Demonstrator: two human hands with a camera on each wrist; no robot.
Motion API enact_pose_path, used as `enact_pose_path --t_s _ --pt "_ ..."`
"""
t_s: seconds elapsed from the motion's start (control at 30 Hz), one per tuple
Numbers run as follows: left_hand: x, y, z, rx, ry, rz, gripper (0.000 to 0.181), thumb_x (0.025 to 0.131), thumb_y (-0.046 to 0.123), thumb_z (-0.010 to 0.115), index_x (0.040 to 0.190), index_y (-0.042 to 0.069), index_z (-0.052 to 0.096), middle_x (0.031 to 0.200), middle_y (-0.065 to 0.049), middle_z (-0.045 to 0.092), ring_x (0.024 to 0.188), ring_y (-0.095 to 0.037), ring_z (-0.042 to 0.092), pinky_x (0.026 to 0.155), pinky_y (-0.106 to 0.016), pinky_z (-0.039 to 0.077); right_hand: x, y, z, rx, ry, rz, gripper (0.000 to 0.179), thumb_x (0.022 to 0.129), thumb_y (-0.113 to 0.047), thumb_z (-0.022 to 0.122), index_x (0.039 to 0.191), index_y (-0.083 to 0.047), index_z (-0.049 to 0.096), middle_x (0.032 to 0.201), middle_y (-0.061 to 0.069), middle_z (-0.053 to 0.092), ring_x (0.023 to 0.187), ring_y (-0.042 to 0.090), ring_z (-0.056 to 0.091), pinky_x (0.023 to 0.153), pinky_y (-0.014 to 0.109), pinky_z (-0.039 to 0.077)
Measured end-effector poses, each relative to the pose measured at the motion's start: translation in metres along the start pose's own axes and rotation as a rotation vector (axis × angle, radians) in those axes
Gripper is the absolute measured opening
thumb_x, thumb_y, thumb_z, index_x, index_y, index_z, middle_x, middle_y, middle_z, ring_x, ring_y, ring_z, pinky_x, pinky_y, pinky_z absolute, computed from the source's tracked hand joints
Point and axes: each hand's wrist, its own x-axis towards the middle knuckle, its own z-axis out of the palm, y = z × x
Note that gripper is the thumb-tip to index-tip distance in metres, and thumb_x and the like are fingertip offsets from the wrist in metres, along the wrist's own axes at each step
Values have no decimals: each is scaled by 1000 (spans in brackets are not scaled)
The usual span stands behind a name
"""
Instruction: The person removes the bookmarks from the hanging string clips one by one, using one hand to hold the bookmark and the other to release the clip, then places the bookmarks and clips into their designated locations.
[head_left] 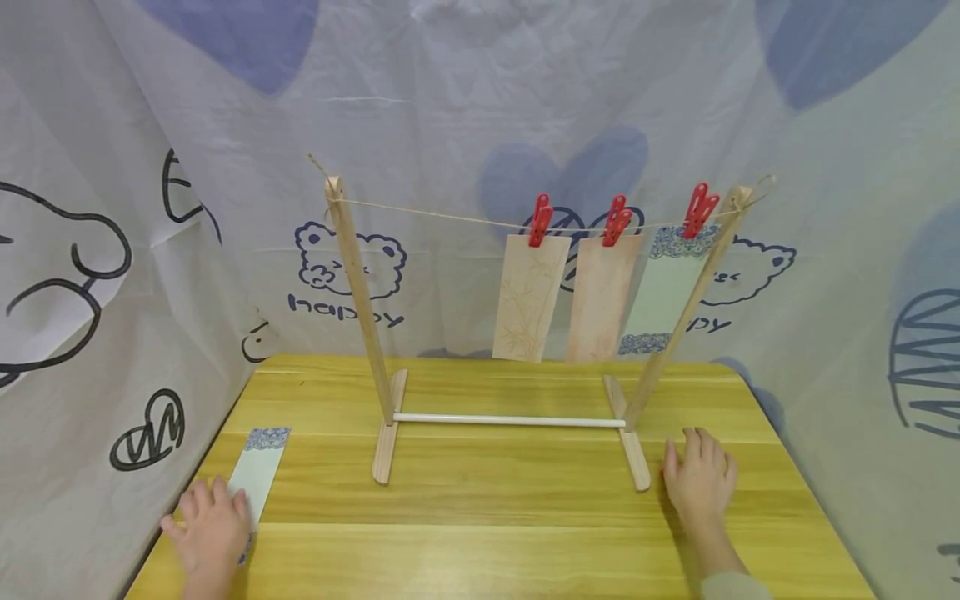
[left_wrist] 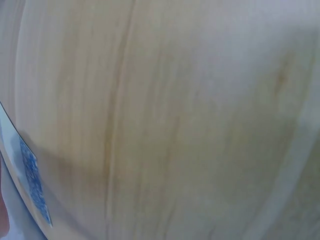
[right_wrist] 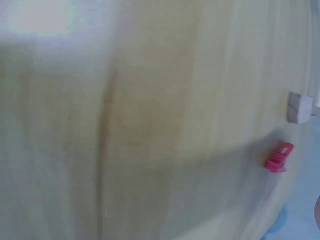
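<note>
Pale-wood stand (head_left: 363, 308), centre of the head view: 2 posts on 2 feet, a white rod (head_left: 510, 420) joining them low down. String (head_left: 435, 213) runs between the post tops. In its right half, 3 hanging cards (head_left: 530, 300), each held at the top edge by 1 of the red clips (head_left: 540, 223); presumably pinned there so they drop flat and full length. Loose card (head_left: 258, 471) lies on the table (head_left: 450, 508), lower left of frame: long, narrow, pale mint, blue floral band at its upper end, like the rightmost hanging card. Left hand (head_left: 210, 529) is over its lower left part, fingers spread, grasping nothing; the position seems to suit access to the card's side edge. Right hand (head_left: 701, 483), lower right, sits just beside the stand's right foot, fingers loosely bent, no grip seen.

Left wrist view: wood grain fills most of the frame. Card's blue-banded end at lower left, shadow alongside; a sliver of finger at the left edge. Contact: cannot tell.

Right wrist view: loose red clip (right_wrist: 279, 159) on the table, right of frame, near the foot's end. A fingertip at the right edge is apart from it, consistent with a released hand placed close by.
</note>
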Motion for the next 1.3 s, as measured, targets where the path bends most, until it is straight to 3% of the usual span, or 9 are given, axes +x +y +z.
enact_pose_path --t_s 0.17,0.5,0.77,1.1,1.3 --pt "2 8 -2 -18 31 24 44 99 24 33 126 -10 29 129 -34 20 120 -52 15 90 -71 6 9 -9 -8 16 25 -20 38 91 -29 50 117 0 50 123 19 48 114 36 41 97 52 24" --pt "8 30 -7 -23 26 46 46 99 27 34 127 -9 29 133 -32 20 122 -50 15 91 -70 8 23 -23 -19 64 184 -109 40 88 -31 52 113 0 53 119 19 52 109 37 45 93 51 27" --pt "15 50 -9 -43 73 98 43 98 26 35 125 -9 31 133 -31 20 122 -49 16 90 -70 9 36 -37 -30 91 295 -194 44 88 -34 48 112 2 55 116 21 54 105 39 47 91 53 30" --pt "21 73 -14 -59 101 143 44 98 26 37 127 -8 33 136 -30 21 123 -48 17 91 -69 8 48 -58 -49 129 327 -231 51 93 -43 39 114 1 54 117 21 53 105 39 46 90 53 28" --pt "24 93 -17 -97 158 201 40 97 25 41 123 -6 36 134 -27 23 122 -45 19 89 -66 9 57 -71 -58 161 412 -265 51 92 -44 40 111 1 55 113 21 55 103 38 47 88 53 29"
